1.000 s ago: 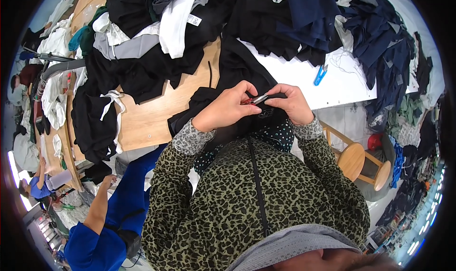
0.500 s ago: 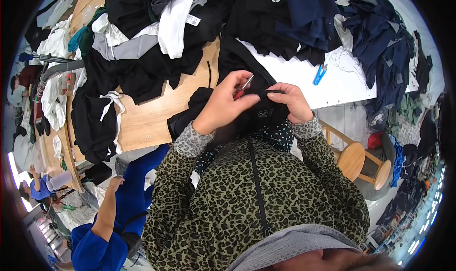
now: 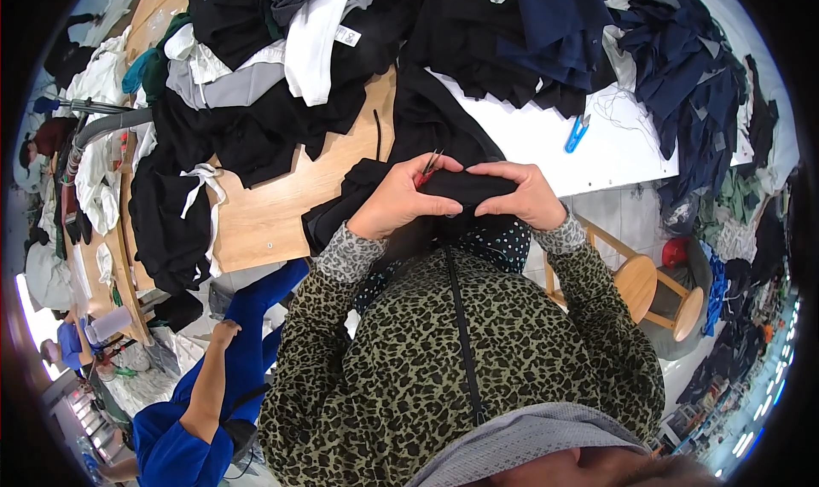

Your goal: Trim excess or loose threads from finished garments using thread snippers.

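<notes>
A black garment (image 3: 467, 190) is stretched between my two hands, close in front of my body. My left hand (image 3: 394, 199) pinches its left side between thumb and fingers. Thread snips (image 3: 426, 173) with red on the handle are tucked in that same hand, blades pointing up and away. With thumb and fingers, my right hand (image 3: 525, 199) grips the garment's right side. More of the black cloth runs back over the table beyond my hands and hangs at the near edge. The fingertips under the cloth are hidden.
Piles of black and navy clothes (image 3: 546, 26) lie at the back. Blue thread snips (image 3: 577, 134) and loose threads rest on the white tabletop (image 3: 623, 159). A wooden table (image 3: 256, 218) holds garments at left. Wooden stools (image 3: 631, 289) stand at right; a person in blue (image 3: 192, 431) is at lower left.
My left hand has turned and closed on the garment, keeping the snips. Both hands now hold the cloth spread between them; the small light mark on it is out of sight.
</notes>
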### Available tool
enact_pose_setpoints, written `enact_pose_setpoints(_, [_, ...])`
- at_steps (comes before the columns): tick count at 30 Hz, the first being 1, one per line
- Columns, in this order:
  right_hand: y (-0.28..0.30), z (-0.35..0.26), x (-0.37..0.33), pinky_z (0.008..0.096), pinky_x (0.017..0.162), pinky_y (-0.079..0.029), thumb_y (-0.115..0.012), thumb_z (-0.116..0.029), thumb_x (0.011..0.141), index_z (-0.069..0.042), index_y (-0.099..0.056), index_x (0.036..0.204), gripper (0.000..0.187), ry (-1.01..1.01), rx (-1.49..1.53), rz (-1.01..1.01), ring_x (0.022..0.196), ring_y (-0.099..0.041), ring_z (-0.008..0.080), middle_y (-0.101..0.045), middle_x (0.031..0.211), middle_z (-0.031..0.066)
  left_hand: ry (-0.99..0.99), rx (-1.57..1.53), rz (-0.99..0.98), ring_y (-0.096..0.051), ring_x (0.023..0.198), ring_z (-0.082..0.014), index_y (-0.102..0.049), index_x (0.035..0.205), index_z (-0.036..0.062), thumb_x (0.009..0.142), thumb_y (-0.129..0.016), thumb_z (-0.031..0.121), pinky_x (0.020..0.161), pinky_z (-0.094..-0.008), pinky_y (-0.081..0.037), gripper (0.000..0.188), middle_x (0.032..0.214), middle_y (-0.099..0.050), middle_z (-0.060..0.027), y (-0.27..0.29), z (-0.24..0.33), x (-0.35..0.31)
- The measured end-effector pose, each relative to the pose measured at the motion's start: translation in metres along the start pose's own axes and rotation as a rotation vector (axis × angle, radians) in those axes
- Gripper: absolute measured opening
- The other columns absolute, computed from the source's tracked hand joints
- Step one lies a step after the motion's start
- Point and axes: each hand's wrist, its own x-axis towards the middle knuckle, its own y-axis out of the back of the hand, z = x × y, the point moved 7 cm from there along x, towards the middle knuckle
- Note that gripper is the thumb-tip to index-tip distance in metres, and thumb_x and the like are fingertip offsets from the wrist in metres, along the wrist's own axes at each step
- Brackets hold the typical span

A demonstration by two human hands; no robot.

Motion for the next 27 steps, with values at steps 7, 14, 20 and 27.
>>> enact_pose_setpoints(7, [0.001,-0.022,-0.002,0.0260,0.062,-0.046,-0.074,-0.013,0.075,-0.006,-0.069,0.100,0.026,0.261,-0.547,-0.054,0.069,-0.059,0.0131,-0.065,0.075,0.0051,-0.003,0.324,-0.099,-0.055,0.085,-0.0056,-0.056,0.114,-0.0003,0.074,-0.073,0.006,0.076,-0.0212,-0.046,0.044,0.096,-0.061,-0.0016,-0.002,-0.007,-0.003])
enact_pose_setpoints(14, [0.001,0.028,0.002,0.0225,0.067,-0.044,-0.070,-0.012,0.081,0.000,-0.068,0.092,0.017,-0.145,0.087,-0.130,0.073,-0.057,0.0091,-0.063,0.079,0.0002,0.025,0.351,-0.063,-0.050,0.068,-0.0034,-0.061,0.100,-0.0028,0.080,-0.068,0.011,0.063,-0.0208,-0.042,0.025,0.074,-0.060,0.0023,-0.002,-0.012,-0.001])
enact_pose_setpoints(20, [-0.002,-0.004,0.001,0.0291,0.091,-0.038,-0.075,-0.018,0.074,-0.006,-0.069,0.095,0.025,0.221,-0.283,0.131,0.106,-0.050,0.0184,-0.060,0.100,0.0035,-0.020,0.348,0.033,-0.046,0.066,-0.0019,-0.063,0.096,-0.0018,0.081,-0.065,0.011,0.059,-0.0196,-0.039,0.019,0.074,-0.058,0.0043,0.008,-0.014,0.006])
enact_pose_setpoints(27, [-0.009,0.004,-0.005,0.0355,0.093,-0.038,-0.078,-0.017,0.065,-0.007,-0.070,0.093,0.030,0.314,-0.392,0.400,0.110,-0.048,0.0244,-0.062,0.092,0.0076,-0.097,0.526,0.129,-0.045,0.059,-0.0047,-0.063,0.093,-0.0028,0.077,-0.066,0.016,0.055,-0.0233,-0.038,0.025,0.063,-0.054,-0.0002,0.009,-0.008,0.009])
